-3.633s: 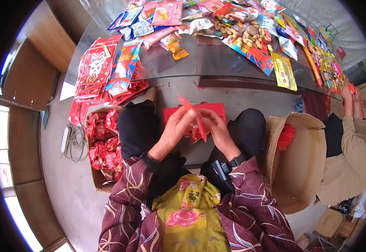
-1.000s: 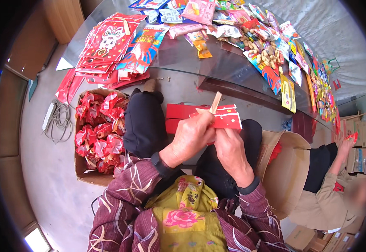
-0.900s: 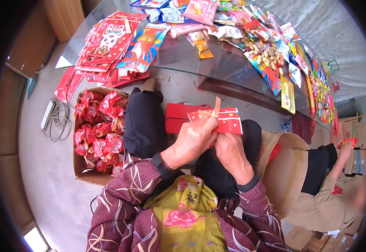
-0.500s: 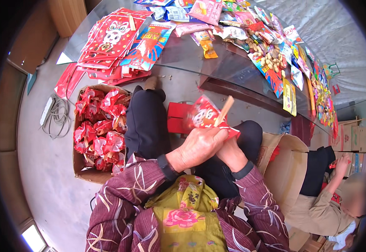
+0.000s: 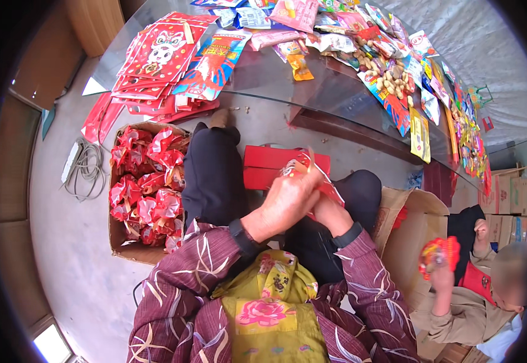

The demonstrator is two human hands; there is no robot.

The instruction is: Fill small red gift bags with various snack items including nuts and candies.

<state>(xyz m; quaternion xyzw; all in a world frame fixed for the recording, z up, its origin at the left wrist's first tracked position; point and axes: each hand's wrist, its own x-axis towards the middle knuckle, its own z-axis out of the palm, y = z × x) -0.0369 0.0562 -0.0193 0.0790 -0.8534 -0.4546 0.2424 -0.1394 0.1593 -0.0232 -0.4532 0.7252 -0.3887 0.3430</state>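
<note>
My left hand [image 5: 284,202] lies over my lap, fingers curled around a red printed packet [image 5: 312,175] that it pinches at the near end. My right hand [image 5: 330,215] sits just beneath and behind the left, touching it; its fingers are mostly hidden, so I cannot tell whether it grips the packet or only steadies it. The packet's long axis runs from my hands up and away toward the table, tilted slightly to my right, with a thin pale strip standing out at its far tip. The left hand is the nearer one to the packet's free end.

Under the packet, across my knees, lies a flat stack of red envelopes [image 5: 269,166], touching my legs.

Containers:
- Cardboard box [image 5: 124,251] on the floor at my left, just beside my left leg: filled with red foil-wrapped bundles [image 5: 148,187], heaped to the rim.
- Open carton [image 5: 405,236] at my right, between me and a seated person [image 5: 481,302]: its contents are not visible from here.

The seated person's hand holds a small red bundle, well apart from mine. The glass table [image 5: 312,85] beyond my knees carries stacked red bags [image 5: 160,54] at its left and mixed snack packets [image 5: 390,78] along its right.
</note>
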